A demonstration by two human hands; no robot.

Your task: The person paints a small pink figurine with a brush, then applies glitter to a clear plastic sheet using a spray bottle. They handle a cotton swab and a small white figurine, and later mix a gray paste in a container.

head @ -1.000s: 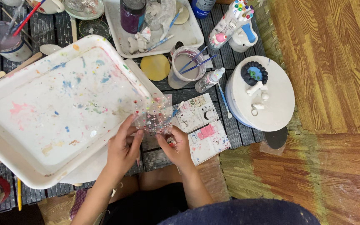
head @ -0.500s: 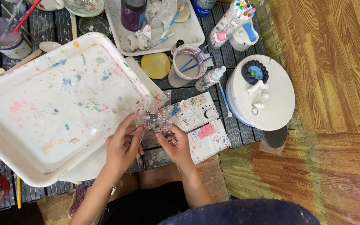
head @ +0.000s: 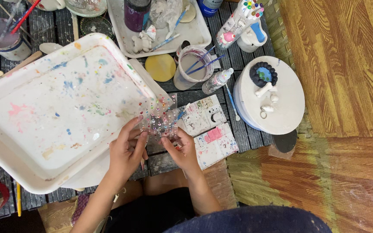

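Both of my hands hold a clear sheet of small coloured gem stickers (head: 158,117) just above the near right edge of a big white paint-spattered tray (head: 35,125). My left hand (head: 127,149) pinches the sheet's left edge with its fingertips. Its lower right edge is gripped by my right hand (head: 182,149), thumb on top. The sheet is tilted and partly covers the tray's rim and the dark slatted table (head: 247,129).
Two paint-smeared white tiles (head: 208,129) lie right of my hands. A round white stand (head: 281,112) bears a dark ring and small white shapes. Behind are a cup with brushes (head: 191,69), a yellow disc (head: 160,67), a small bottle (head: 216,80), a second tray (head: 195,36), and jars at far left (head: 5,41).
The hands and sticker sheet stay at the tray's edge; the fingers have shifted slightly on the sheet, which now lies flatter and more spread out.
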